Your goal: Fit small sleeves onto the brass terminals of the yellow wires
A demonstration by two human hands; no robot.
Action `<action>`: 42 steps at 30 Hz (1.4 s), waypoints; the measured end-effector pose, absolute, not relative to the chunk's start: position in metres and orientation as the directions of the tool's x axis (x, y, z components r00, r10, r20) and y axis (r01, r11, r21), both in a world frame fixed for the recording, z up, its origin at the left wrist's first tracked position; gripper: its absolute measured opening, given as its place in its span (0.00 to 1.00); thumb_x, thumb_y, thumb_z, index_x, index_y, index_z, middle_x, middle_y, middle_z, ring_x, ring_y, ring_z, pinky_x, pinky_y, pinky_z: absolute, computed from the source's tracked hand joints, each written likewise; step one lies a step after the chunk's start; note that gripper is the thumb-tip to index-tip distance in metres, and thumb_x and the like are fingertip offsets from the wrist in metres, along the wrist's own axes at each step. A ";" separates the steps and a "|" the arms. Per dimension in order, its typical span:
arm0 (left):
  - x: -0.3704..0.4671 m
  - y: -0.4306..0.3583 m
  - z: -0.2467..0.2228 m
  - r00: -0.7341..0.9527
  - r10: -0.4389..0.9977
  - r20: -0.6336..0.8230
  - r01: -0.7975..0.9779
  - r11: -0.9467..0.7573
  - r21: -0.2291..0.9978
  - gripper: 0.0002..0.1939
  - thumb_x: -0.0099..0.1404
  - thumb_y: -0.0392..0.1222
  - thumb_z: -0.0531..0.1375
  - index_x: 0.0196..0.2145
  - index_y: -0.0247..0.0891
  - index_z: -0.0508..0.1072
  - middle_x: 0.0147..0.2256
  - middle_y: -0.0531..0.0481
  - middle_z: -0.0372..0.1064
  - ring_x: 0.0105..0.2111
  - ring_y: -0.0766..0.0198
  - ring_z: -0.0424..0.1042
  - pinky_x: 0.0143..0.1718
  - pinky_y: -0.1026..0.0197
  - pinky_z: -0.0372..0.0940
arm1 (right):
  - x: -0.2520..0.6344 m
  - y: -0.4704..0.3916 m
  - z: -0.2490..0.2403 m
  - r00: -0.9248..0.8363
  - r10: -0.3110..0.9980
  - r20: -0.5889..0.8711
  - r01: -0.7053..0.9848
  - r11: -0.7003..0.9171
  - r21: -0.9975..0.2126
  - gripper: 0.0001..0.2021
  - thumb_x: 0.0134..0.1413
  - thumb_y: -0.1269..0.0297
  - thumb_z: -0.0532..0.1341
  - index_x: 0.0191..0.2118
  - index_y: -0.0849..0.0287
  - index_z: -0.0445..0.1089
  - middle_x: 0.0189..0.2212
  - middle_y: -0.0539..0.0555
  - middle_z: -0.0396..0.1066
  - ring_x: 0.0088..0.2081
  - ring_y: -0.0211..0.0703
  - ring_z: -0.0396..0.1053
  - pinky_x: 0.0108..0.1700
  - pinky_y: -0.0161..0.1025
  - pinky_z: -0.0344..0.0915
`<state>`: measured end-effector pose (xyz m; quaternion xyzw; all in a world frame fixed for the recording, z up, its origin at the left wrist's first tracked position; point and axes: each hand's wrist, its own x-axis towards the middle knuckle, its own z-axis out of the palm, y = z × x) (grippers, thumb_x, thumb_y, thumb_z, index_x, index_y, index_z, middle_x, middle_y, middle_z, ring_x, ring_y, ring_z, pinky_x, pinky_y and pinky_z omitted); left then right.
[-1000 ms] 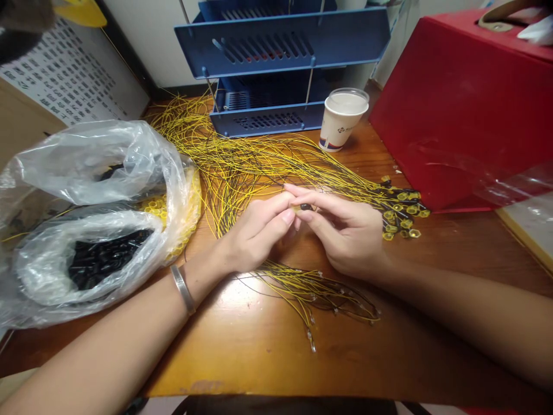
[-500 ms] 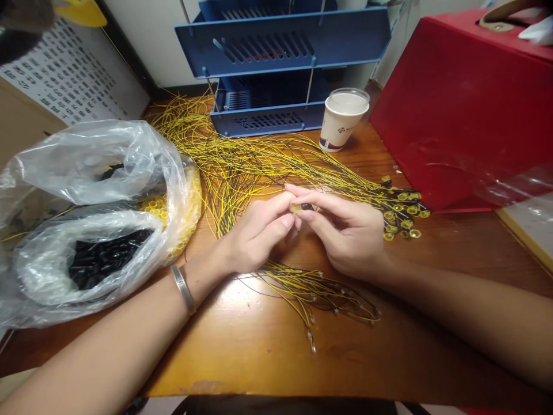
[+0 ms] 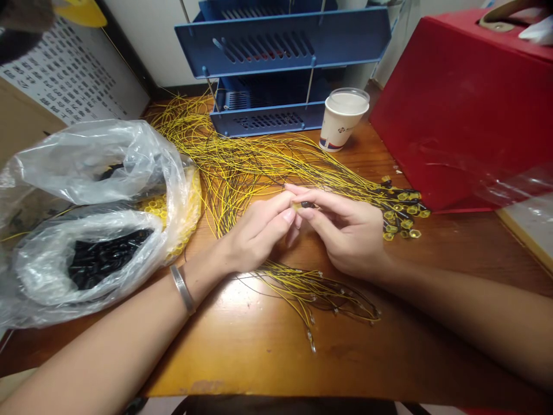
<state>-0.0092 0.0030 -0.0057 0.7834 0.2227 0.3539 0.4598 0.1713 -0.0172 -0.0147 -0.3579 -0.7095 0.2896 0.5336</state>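
In front of me my left hand (image 3: 259,233) and my right hand (image 3: 352,230) meet fingertip to fingertip. Between them is a small piece with a yellowish translucent end (image 3: 296,206) and a black sleeve (image 3: 307,204). My left thumb and fingers pinch the yellowish end, while my right thumb and index finger close on the black sleeve. The fingers hide much of the piece. Beneath the hands lies a bunch of yellow and black wires (image 3: 298,282) with small clear-tipped ends. Finished-looking wire ends with yellow hexagonal caps (image 3: 404,210) are piled right of my right hand.
A plastic bag (image 3: 38,259) at left holds black sleeves (image 3: 108,259) and yellow caps (image 3: 155,208). Long wires (image 3: 242,153) stretch across the wooden table (image 3: 242,357). Behind stand a blue tray rack (image 3: 276,43), a paper cup (image 3: 341,124) and a red box (image 3: 458,109).
Both hands keep their grip on the small piece. The fingertips and the piece have shifted very slightly to the right; everything else looks the same.
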 end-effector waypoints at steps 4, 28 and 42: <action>-0.009 0.003 -0.006 0.646 0.681 0.345 0.048 -0.487 0.872 0.15 0.77 0.43 0.47 0.33 0.36 0.63 0.26 0.55 0.64 0.26 0.71 0.63 0.31 0.65 0.60 | 0.171 -0.017 -0.014 -0.181 0.816 0.549 0.199 0.577 -0.792 0.12 0.60 0.72 0.62 0.47 0.54 0.78 0.51 0.51 0.77 0.52 0.44 0.76 0.58 0.40 0.73; -0.008 0.002 -0.007 0.598 0.721 0.351 0.035 -0.461 0.887 0.17 0.75 0.47 0.49 0.32 0.36 0.64 0.26 0.53 0.61 0.27 0.67 0.62 0.32 0.62 0.60 | 0.173 -0.015 -0.010 -0.193 0.898 0.395 0.046 0.410 -0.911 0.10 0.61 0.66 0.63 0.46 0.53 0.79 0.52 0.52 0.76 0.42 0.43 0.79 0.41 0.38 0.79; -0.007 0.000 -0.005 0.605 0.703 0.374 0.019 -0.483 0.876 0.16 0.76 0.46 0.49 0.32 0.36 0.65 0.24 0.54 0.62 0.25 0.69 0.62 0.31 0.64 0.61 | 0.174 -0.010 -0.004 -0.298 0.913 0.279 -0.077 0.268 -0.960 0.08 0.61 0.63 0.63 0.43 0.55 0.78 0.54 0.55 0.75 0.16 0.26 0.59 0.15 0.29 0.59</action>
